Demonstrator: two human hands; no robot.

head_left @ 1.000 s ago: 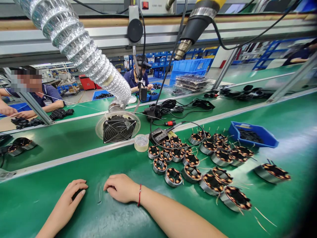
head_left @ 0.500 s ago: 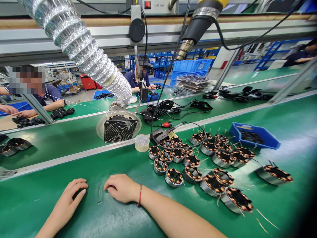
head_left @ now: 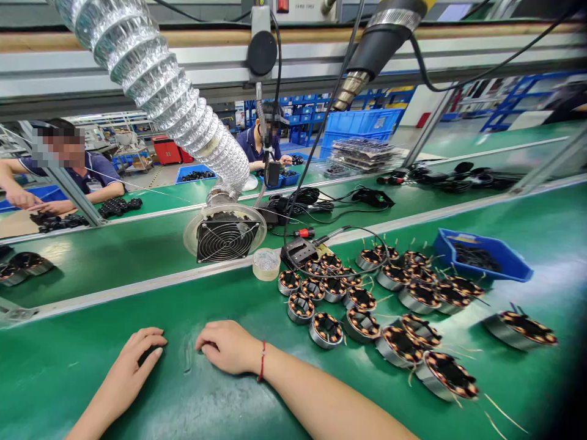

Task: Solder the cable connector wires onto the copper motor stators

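My left hand (head_left: 137, 362) rests on the green work surface (head_left: 220, 409), its fingers loosely stretched and its thumb apart, holding nothing. To its right lies my right hand (head_left: 229, 346), with a red cord bracelet (head_left: 262, 360) at the wrist. Its fingers are loosely bent and rest on the surface, the thumb a little apart; no object shows in it. A short gap separates the hands. Nearest my right hand is a wire-wound motor stator (head_left: 326, 330). Several more stators with copper windings and loose wire ends spread to the right, the largest-looking one (head_left: 447, 376) beside my forearm.
A blue bin (head_left: 509, 263) of dark pieces stands behind the stators. A tape roll (head_left: 266, 264), a fan (head_left: 228, 240) under a foil duct (head_left: 183, 107), and black cables (head_left: 307, 198) lie toward the back. A heat gun (head_left: 362, 70) hangs overhead. Two co-workers sit across the bench.
The camera view has shifted slightly, so most things sit a little further right. Both hands keep their pose on the surface. The co-worker at left has moved a hand.
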